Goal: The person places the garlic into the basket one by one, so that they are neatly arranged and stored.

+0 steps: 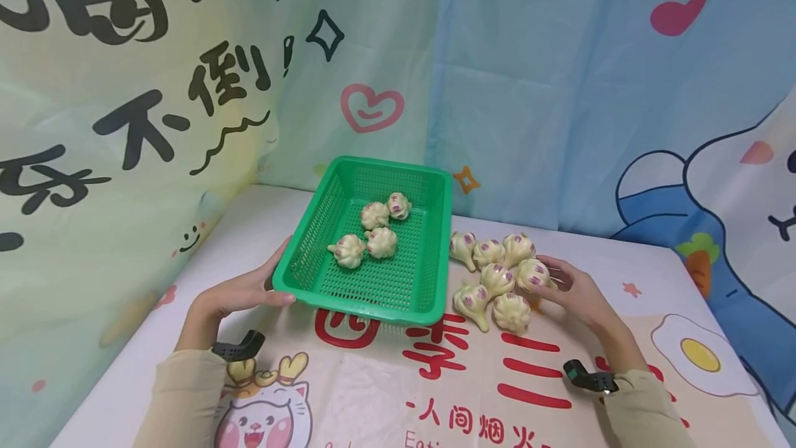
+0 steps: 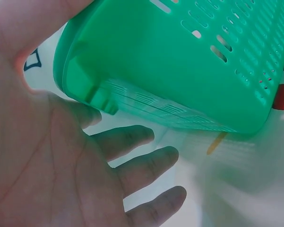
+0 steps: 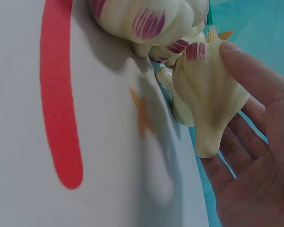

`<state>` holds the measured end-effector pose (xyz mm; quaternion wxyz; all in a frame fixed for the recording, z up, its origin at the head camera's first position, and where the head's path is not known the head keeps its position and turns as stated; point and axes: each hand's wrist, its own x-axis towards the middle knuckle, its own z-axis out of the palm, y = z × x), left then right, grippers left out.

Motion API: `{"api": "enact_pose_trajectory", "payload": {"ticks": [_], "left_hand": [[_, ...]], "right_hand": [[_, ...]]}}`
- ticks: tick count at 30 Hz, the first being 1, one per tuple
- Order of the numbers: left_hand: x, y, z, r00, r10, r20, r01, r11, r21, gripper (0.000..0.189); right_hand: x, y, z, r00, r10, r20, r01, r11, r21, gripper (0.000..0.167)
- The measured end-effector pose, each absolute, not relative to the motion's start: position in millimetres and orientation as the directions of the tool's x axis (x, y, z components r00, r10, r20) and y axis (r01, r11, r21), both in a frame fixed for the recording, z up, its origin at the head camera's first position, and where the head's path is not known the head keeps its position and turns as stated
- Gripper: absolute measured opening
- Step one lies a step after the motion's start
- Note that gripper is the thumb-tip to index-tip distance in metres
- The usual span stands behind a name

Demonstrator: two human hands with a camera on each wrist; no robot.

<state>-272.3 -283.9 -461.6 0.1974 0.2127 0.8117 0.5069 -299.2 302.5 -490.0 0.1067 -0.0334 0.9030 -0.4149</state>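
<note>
A green perforated plastic basket [image 1: 361, 308] holds several garlic bulbs [image 1: 381, 243], whitish with purple streaks. At its near left corner is my left hand [image 1: 239, 292], the thumb along the rim and the other fingers extended outside the wall. In the left wrist view those fingers [image 2: 146, 170] are spread and nearly straight beside the basket corner [image 2: 90, 71]. To the right of the basket, more garlic bulbs [image 1: 497, 279] lie clustered together. My right hand [image 1: 575, 296] holds the rightmost garlic bulb [image 3: 208, 94] between the thumb and the fingers behind it, its stem pointing down in the right wrist view.
A printed cloth [image 1: 373, 393] with red characters, a cartoon cat [image 1: 264, 420] and a fried egg [image 1: 699, 351] covers the table. Patterned curtains [image 1: 516, 88] stand close behind the basket and on the left. A dark wrist camera [image 1: 239, 346] sits on each forearm.
</note>
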Motion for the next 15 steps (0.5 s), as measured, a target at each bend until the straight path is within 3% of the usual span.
{"api": "enact_pose_trajectory", "payload": {"ticks": [15], "left_hand": [[-272,-280,-457,-0.833,0.543,-0.101,0.149,0.397,0.906,0.106]], "right_hand": [[-286,293,-468,-0.978,-0.187,-0.097,-0.059,0.685,-0.727,0.081]]}}
